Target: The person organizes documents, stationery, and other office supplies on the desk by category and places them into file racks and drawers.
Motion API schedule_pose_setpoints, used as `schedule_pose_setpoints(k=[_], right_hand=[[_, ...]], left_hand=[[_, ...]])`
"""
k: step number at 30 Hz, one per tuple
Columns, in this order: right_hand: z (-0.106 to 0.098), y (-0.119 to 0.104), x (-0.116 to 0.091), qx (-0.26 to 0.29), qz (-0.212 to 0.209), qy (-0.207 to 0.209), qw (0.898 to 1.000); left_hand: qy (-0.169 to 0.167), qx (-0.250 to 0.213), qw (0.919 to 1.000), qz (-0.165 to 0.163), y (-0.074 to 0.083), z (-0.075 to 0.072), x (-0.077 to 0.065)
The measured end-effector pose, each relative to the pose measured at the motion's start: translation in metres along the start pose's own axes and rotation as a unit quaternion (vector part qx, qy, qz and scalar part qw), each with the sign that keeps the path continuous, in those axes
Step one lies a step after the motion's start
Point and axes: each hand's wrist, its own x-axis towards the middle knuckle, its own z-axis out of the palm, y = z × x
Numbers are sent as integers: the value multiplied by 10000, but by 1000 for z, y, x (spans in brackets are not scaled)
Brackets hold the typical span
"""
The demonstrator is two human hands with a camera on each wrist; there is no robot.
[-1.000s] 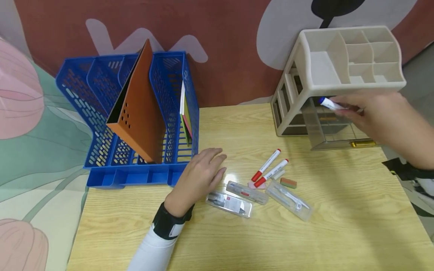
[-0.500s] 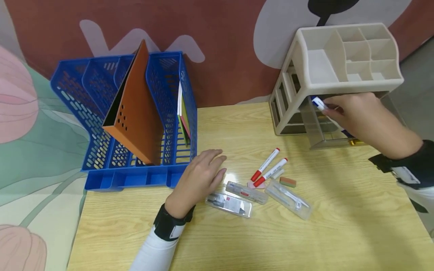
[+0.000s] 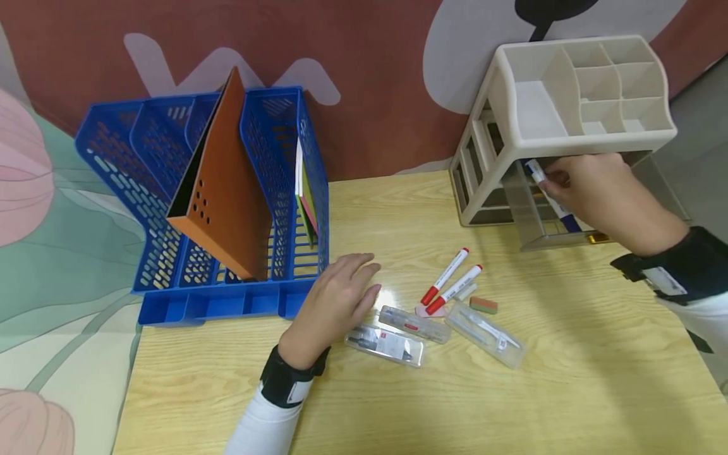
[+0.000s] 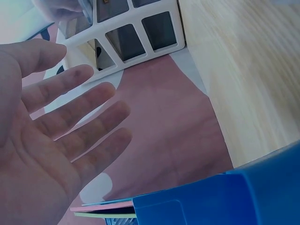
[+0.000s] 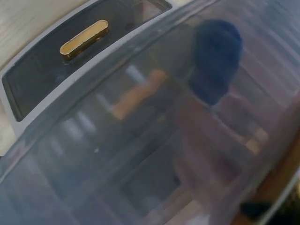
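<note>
The blue-and-white marker (image 3: 554, 201) is pinched by the right hand (image 3: 608, 197), inside the clear drawer (image 3: 519, 208). Beside the left hand (image 3: 334, 298) (fingers spread) lies a clear case (image 3: 385, 345) with dark contents (image 3: 363, 339); left of that hand, the blue rack (image 3: 259, 299) holds an orange folder (image 3: 230, 202).

Left hand (image 3: 330, 306) loosely spread; right hand (image 3: 608, 199) seemingly pinching.

No wording can be read. Fine print on two red-capped markers (image 3: 445, 276) (image 3: 454, 289), toward 4 o'clock in the head view, is too small; so are the red label (image 3: 411, 327) on a clear pencil case (image 3: 429, 328) at 5 o'clock and the pale label (image 3: 391, 345) on another case (image 3: 364, 338) near 6.
</note>
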Motion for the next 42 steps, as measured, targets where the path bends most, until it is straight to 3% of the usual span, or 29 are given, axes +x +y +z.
schedule_pose_setpoints(k=[6,14,20,29,37,42], right_hand=[[1,0,4,90,215,-229,9995],[2,-6,7,315,827,-838,9925],[2,-7,3,200,727,-828,9937],[-12,-25,-16,13,483,-270,9985],[-30,-55,-44,-205,69,836,9963],[-34,-74,-64,78,-371,1528,9875]], left_hand=[[-6,-106,9999,-102,1,0,-1],[37,-274,9993,-259,1,2,-4],[80,-405,9988,-264,-1,5,-3],[-172,-474,9977,-443,-5,11,-5],[-239,-468,9971,-542,-4,12,-6],[-284,-447,9968,-590,-3,12,-6]])
